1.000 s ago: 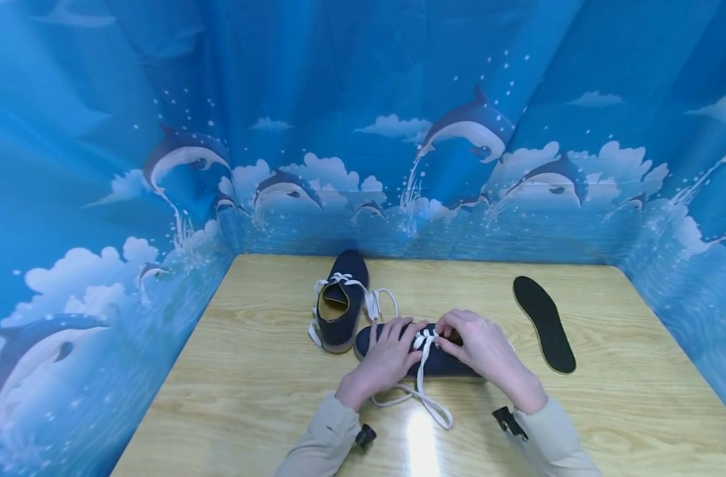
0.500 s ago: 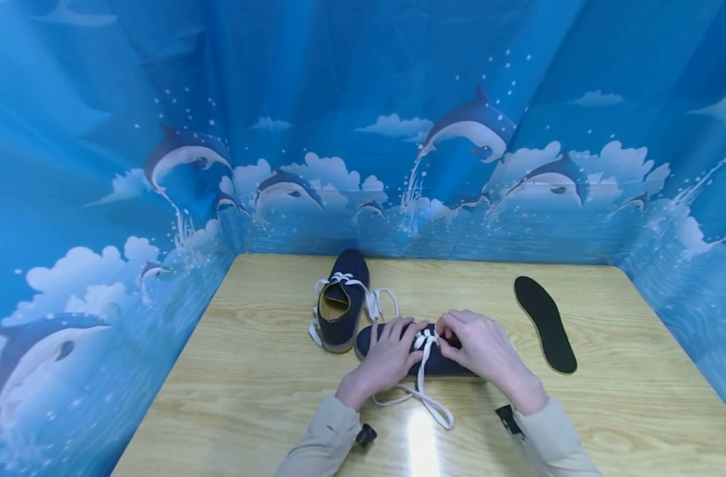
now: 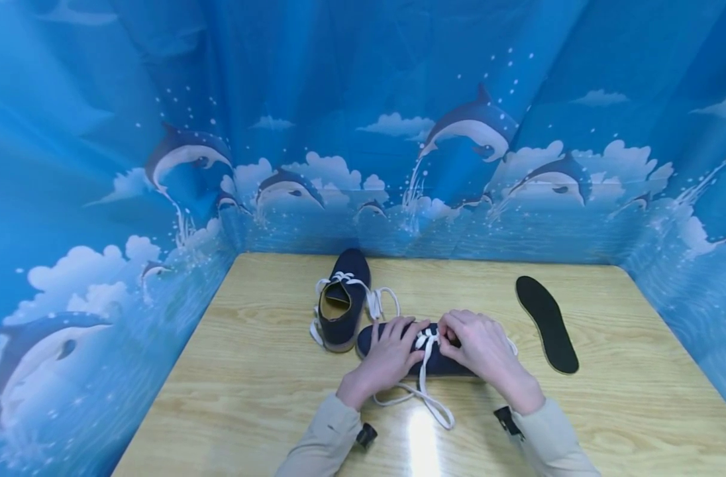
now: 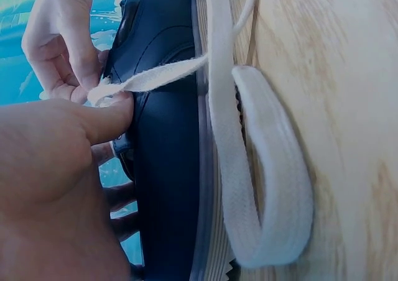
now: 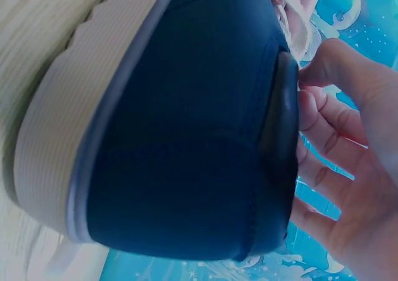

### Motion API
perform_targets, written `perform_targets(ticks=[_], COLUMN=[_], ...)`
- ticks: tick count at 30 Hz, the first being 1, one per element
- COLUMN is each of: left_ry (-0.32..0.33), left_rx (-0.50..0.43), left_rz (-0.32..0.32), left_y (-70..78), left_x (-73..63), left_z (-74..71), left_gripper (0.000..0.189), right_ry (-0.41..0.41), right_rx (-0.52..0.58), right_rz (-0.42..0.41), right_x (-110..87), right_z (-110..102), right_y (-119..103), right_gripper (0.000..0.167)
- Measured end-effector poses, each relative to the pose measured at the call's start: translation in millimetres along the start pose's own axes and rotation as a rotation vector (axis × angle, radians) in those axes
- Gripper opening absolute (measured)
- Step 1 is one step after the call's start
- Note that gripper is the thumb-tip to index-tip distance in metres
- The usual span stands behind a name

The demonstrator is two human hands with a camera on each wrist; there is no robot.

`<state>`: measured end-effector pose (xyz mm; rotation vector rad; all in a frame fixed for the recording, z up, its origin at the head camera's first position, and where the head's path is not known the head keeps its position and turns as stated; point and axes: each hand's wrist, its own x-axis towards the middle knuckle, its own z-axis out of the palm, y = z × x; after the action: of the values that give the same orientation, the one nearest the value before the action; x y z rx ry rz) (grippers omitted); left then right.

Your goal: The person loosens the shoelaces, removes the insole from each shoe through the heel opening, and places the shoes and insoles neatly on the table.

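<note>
A dark navy shoe [image 3: 449,366] lies sideways across the table, toe to the left. My left hand [image 3: 388,356] holds it over the toe end, fingers spread across the upper. In the left wrist view the thumb presses beside the white shoelace [image 4: 155,79], and the other fingers go behind the shoe. My right hand [image 3: 485,348] is at the shoe's opening; its thumb and index finger pinch the lace by the top eyelets. The right wrist view has its fingertips along the collar [image 5: 286,125]. A long lace end loops down onto the table before the shoe.
A second navy shoe [image 3: 342,324] stands behind to the left, its white laces loose and trailing rightward. A black insole [image 3: 546,324] lies at the right of the wooden table [image 3: 244,397]. A blue dolphin-print curtain [image 3: 363,99] encloses the back and sides.
My right fingertips have shifted slightly to the right at the lacing. A bit more white lace shows beyond the right hand. My left hand and the shoe have stayed nearly still.
</note>
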<state>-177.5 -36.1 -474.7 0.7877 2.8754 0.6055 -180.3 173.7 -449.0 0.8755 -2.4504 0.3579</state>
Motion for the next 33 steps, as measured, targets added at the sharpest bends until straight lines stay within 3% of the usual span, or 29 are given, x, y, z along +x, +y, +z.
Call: perform_targets(ticks=[6,16,23,33], left_ry=[0.008,0.005,0.01,0.003], left_rx=[-0.013,-0.025,-0.019,-0.022], left_rz=[0.02,0.02,0.026,0.022], left_y=[-0.7,-0.6,-2.0,-1.5], left_x=[-0.3,-1.2,-1.2,-1.4], left_z=[1.3,0.9,1.0,1.1], left_gripper=[0.058,0.059,0.059,0.059], right_ry=[0.07,-0.021,-0.076,0.041], right_rx=[-0.072,0.082,0.134,0.115], right_rz=[0.007,0.157,0.136,0.049], right_x=[-0.4,-2.4,0.1,0.2], right_z=[-3,-16,-7,3], right_y=[10,18,11,9], right_gripper=[0.01,0.012,0.018,0.017])
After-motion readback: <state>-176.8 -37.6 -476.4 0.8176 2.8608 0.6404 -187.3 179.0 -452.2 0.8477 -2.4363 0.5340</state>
